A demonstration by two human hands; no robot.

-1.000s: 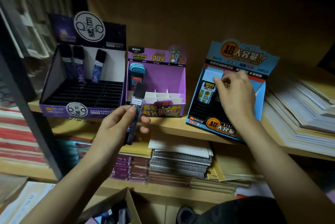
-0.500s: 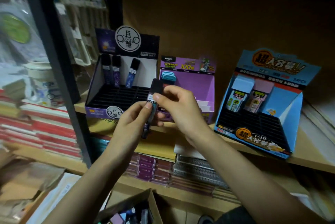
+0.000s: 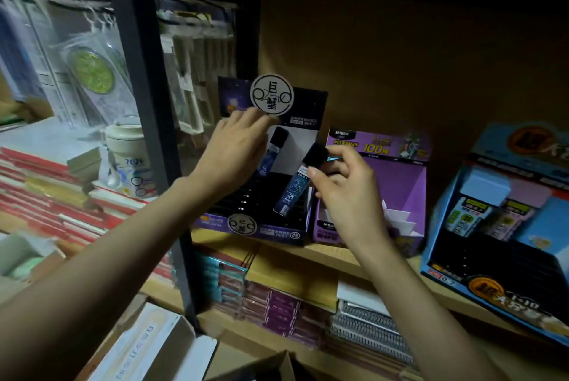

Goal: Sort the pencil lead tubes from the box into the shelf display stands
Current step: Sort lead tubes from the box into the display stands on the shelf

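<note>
On the shelf: a wooden shelf board (image 3: 323, 254) with a brown back wall carries 3 cardboard display stands in a row. They are a dark purple stand (image 3: 271, 232) at left, a lighter purple stand (image 3: 397, 183) in the middle and a blue stand (image 3: 462, 263) at right.
Room: dim stationery shelving. A black metal upright (image 3: 147, 103) rises just left of the dark purple stand, with bagged goods hanging behind it. Spiral notebooks (image 3: 369, 328) and flat packs lie on the shelf below.
Left hand (image 3: 234, 152): the fingers are straight and laid against the dark purple stand's back card, just under its round white logo. It holds nothing.
Right hand (image 3: 338, 192): thumb and fingertips are pinched on the held lead tube (image 3: 292, 192), just below its black cap.
Held lead tube: it is tilted, cap up and to the right, with its lower end over the stand's black slotted tray near the right wall. Whether it touches a slot cannot be told.
Standing tube (image 3: 271, 152): 1 tube stands in the back row, touching the left hand's edge.
Materials: both tubes are slim, glossy blue plastic with square black caps. The tray is ribbed black plastic, and the stands are printed card.
Cardboard box (image 3: 261, 365): only an open flap shows at the bottom edge, and the contents are too dark to tell.
</note>
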